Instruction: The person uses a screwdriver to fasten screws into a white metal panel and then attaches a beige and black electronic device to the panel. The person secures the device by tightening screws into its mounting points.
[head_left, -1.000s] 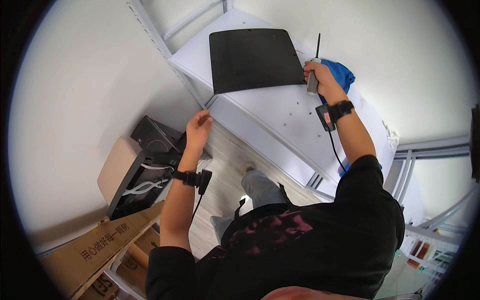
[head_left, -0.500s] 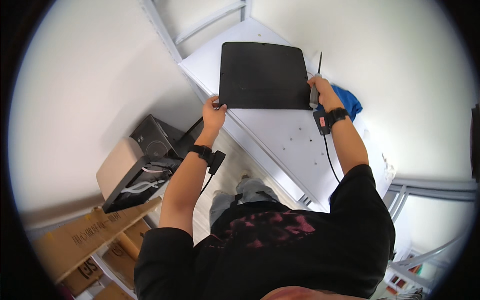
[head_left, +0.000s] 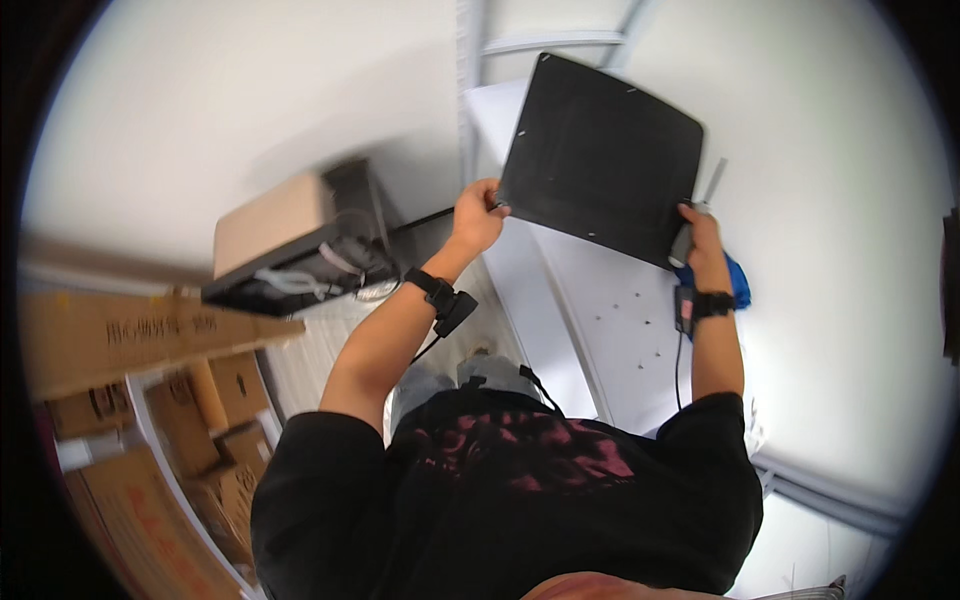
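Note:
A flat black panel [head_left: 605, 150] with rounded corners is held up over the white table [head_left: 625, 375], tilted so that its right side sits lower. My left hand [head_left: 478, 215] pinches its near left corner between thumb and fingers. At the near right corner, my right hand [head_left: 703, 240] grips the panel's edge and also keeps a screwdriver [head_left: 714, 182] in its palm, shaft pointing away from me. Several small screws [head_left: 618, 322] lie scattered on the tabletop below the panel. Just beyond my right wrist is a blue bag or cloth [head_left: 738, 285], partly hidden.
On the left stands a black box-shaped unit with a tan panel [head_left: 275, 235] and loose cables. Cardboard boxes [head_left: 160, 340] fill a shelf at the lower left. A grey metal frame [head_left: 470, 60] rises at the table's far end, and white walls enclose the corner.
The panel has swung from nearly level to tilted and looks raised off the table, with both hands keeping hold. The whole view has turned, shifting the surroundings.

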